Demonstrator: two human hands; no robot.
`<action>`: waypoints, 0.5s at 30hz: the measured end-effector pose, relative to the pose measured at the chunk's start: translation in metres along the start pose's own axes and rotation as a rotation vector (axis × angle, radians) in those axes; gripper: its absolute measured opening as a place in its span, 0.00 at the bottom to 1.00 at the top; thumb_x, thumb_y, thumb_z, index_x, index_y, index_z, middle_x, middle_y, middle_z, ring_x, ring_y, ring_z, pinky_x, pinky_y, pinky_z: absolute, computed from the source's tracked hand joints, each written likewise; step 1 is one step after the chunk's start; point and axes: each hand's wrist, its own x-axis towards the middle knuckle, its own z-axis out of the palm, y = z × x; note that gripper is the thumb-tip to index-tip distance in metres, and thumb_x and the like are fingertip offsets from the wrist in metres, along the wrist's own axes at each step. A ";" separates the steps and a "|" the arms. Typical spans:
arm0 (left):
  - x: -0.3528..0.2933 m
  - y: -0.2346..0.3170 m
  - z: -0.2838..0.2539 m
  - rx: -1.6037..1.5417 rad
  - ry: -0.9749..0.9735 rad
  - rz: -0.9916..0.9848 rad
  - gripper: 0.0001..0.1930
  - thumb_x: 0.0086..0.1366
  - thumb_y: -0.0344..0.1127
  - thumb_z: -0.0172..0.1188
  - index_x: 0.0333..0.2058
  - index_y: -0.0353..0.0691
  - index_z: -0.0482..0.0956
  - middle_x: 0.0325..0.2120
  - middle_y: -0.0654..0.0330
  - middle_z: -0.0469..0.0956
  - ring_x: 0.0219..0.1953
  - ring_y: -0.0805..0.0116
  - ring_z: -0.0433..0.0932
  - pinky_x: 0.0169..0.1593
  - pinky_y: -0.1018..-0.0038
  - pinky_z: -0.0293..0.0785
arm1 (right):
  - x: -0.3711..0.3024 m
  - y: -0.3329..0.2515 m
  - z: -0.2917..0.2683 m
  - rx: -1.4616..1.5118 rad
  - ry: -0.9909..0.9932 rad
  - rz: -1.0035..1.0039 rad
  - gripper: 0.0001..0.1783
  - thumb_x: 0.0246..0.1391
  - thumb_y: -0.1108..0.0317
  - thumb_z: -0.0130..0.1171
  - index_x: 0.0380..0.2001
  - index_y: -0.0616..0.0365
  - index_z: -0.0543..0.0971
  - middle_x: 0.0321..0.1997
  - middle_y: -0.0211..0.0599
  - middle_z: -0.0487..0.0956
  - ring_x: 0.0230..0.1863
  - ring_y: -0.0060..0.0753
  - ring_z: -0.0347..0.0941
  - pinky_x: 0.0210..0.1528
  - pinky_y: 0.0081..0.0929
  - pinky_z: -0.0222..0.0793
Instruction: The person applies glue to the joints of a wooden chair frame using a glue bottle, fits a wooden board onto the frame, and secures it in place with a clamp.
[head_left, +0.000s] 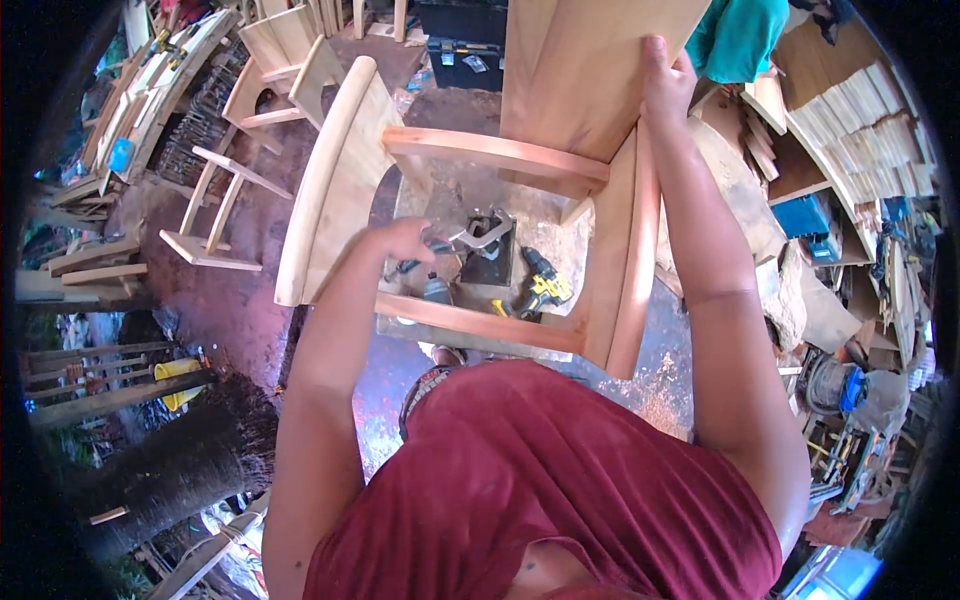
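Observation:
In front of me stands a wooden chair frame [490, 150] with broad side pieces, curved rails and a tall flat back panel [575, 75]. My right hand [668, 88] grips the panel's right edge, thumb lying on its face. Over the left side piece [335, 190] reaches my left arm, and my left hand [405, 240] is curled inside the frame at a dark bluish handle-like thing. What that is I cannot make out. Close by, a metal C-clamp [484, 234] lies on a black case [490, 262]. Seen through the frame, a yellow and black cordless drill [543, 283] rests right of the case.
Another wooden chair [285, 70] and a small wooden frame [222, 210] stand on the floor at left. Stacked boards [850, 130] and a blue toolbox [808, 225] are at right. A teal cloth [738, 38] hangs beyond my right hand. Wood shavings [665, 390] litter the floor.

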 end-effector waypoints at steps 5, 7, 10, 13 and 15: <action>0.063 -0.009 -0.012 0.040 -0.159 -0.099 0.35 0.37 0.45 0.67 0.46 0.32 0.71 0.42 0.45 0.74 0.44 0.56 0.75 0.47 0.67 0.71 | 0.009 0.014 -0.016 -0.043 0.061 -0.014 0.20 0.53 0.57 0.60 0.41 0.64 0.74 0.39 0.31 0.76 0.38 0.22 0.70 0.42 0.21 0.67; 0.087 -0.027 -0.002 0.087 -0.148 -0.133 0.36 0.37 0.46 0.68 0.46 0.32 0.71 0.43 0.45 0.74 0.45 0.56 0.75 0.48 0.67 0.70 | 0.012 0.020 -0.020 -0.023 0.057 0.010 0.20 0.53 0.57 0.59 0.41 0.64 0.74 0.38 0.31 0.76 0.38 0.22 0.71 0.42 0.21 0.67; 0.123 -0.052 0.015 0.221 -0.017 -0.061 0.31 0.36 0.48 0.69 0.42 0.40 0.76 0.35 0.51 0.78 0.35 0.59 0.79 0.41 0.66 0.74 | 0.015 0.022 -0.022 -0.011 0.091 0.002 0.20 0.54 0.56 0.59 0.40 0.63 0.74 0.38 0.30 0.76 0.38 0.22 0.71 0.43 0.20 0.66; 0.144 -0.056 0.026 0.301 -0.107 -0.120 0.29 0.36 0.48 0.69 0.39 0.42 0.77 0.36 0.51 0.79 0.37 0.57 0.79 0.42 0.65 0.74 | 0.006 0.015 -0.011 -0.063 0.096 0.041 0.22 0.54 0.55 0.58 0.41 0.63 0.73 0.39 0.30 0.76 0.38 0.21 0.70 0.44 0.20 0.66; 0.146 -0.048 0.031 0.268 -0.041 -0.109 0.28 0.37 0.47 0.68 0.40 0.44 0.77 0.36 0.51 0.79 0.39 0.57 0.78 0.44 0.66 0.73 | 0.007 0.015 -0.015 -0.087 0.074 0.019 0.23 0.54 0.53 0.58 0.42 0.63 0.73 0.39 0.30 0.75 0.40 0.21 0.70 0.44 0.21 0.66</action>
